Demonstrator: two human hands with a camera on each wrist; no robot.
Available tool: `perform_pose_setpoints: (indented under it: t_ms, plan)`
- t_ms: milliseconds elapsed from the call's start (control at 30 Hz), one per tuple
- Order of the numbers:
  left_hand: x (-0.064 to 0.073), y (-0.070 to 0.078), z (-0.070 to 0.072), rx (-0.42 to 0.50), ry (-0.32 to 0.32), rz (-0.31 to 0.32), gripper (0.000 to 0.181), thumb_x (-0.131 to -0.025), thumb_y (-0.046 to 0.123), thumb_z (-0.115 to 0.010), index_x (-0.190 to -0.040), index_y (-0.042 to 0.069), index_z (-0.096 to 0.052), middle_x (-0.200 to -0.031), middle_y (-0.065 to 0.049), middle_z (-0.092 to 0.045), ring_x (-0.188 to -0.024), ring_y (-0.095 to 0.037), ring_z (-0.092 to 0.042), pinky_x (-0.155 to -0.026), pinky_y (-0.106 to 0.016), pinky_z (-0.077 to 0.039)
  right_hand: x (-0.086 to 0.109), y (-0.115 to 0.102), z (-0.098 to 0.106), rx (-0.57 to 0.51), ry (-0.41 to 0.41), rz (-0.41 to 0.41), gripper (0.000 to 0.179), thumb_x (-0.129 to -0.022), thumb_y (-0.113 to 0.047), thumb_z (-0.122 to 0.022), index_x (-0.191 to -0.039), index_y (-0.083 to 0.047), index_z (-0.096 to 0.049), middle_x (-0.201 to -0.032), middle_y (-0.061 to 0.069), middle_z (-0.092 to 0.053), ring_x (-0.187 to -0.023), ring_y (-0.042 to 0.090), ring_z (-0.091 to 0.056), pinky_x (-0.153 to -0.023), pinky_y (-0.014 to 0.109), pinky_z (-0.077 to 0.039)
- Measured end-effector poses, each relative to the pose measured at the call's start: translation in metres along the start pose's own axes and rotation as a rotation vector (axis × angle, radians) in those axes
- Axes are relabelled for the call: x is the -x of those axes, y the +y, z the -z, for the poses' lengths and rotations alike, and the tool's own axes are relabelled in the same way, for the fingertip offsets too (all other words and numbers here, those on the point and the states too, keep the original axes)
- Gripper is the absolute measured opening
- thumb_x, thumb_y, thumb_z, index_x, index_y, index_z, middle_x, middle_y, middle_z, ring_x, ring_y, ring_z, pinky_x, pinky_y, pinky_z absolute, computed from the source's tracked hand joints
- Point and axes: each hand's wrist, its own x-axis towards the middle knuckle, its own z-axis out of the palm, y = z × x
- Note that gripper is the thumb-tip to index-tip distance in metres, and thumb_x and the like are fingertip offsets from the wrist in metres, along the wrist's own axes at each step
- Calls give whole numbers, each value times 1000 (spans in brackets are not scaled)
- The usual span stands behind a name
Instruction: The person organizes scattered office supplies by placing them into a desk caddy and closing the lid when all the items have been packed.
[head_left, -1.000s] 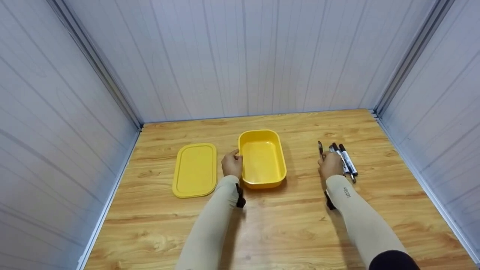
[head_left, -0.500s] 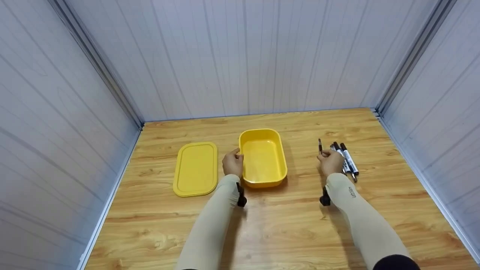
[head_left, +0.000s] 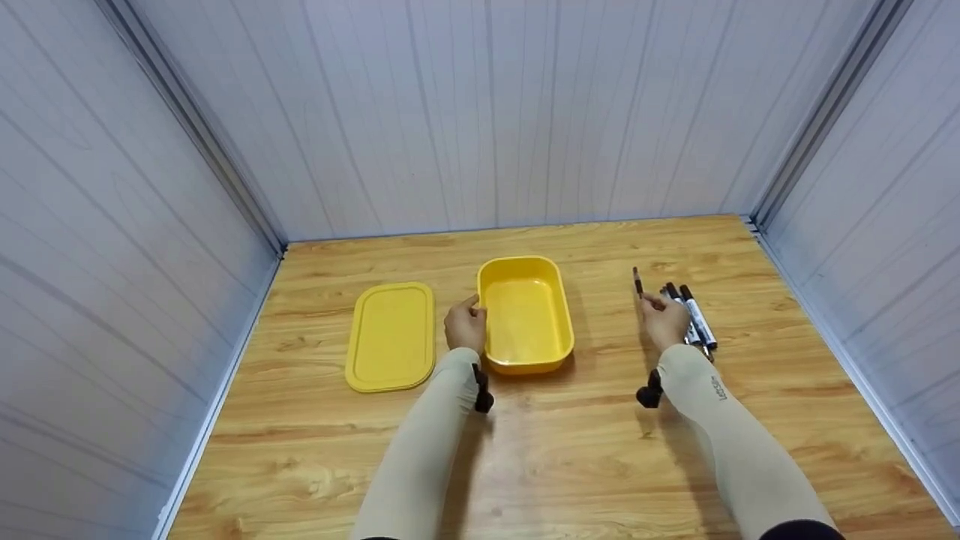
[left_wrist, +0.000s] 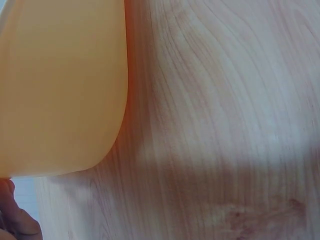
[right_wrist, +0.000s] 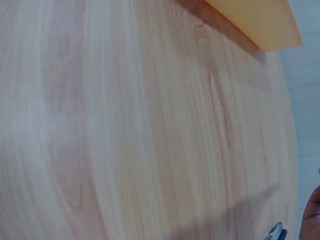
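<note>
My left hand [head_left: 465,327] holds the left wall of a yellow plastic box [head_left: 525,322], its fingertips at the rim. In the left wrist view the box [left_wrist: 65,90] fills the upper left, with part of the left hand [left_wrist: 17,215] below its edge. On the right, my right hand [head_left: 666,322] pinches a slim pen [head_left: 637,280] whose dark end points away from me. Beside and partly behind that hand lie several markers [head_left: 699,318] with black caps and white barrels. Only a sliver of the right hand [right_wrist: 311,217] enters the right wrist view.
A flat yellow lid [head_left: 391,337] lies left of the box. All of it rests on a wood-grain table [head_left: 555,457], enclosed by pale panel walls [head_left: 480,112] at the back and both sides.
My right hand has drawn the pen up from beside the markers, and its far end has shifted away from me. The left hand and the box stay in place.
</note>
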Motion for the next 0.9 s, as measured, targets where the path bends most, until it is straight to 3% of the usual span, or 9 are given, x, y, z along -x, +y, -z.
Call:
perform_pose_setpoints:
  t_ms: [167,300,533,900]
  plan:
    - [-2,1,1,2,-14,3,33,-94,9,-63,-127,8,-67,-86,-7,-70,-73,-17,-63,-67,-33,-52,5,-8,0,-6,15,15,29,-99,-15,-56,-122,-3,-69,-111,19,-68,-87,15,-60,-66,16,-43]
    - [-1,1,1,1,-28,1,33,-95,10,-62,-128,8,-67,-89,-7,-71,-77,-19,-65,-69,-35,-53,8,-11,0,-38,8,11,30,-99,-16,-56,-123,-4,-69,-106,17,-67,-75,12,-57,-58,15,-42]
    - [0,0,0,-12,-17,38,33,-95,10,-62,-128,10,-67,-89,-6,-71,-76,-17,-65,-67,-33,-53,13,-13,-1,-40,18,26,29,-97,-18,-59,-120,-4,-70,-108,18,-69,-67,2,-55,-58,16,-42]
    - [1,3,2,-20,-29,40,34,-95,10,-62,-128,11,-67,-91,-6,-71,-78,-18,-65,-70,-34,-53,18,-15,-6,-31,63,64,26,-96,-15,-61,-115,-3,-73,-107,19,-70,-73,2,-54,-61,13,-41]
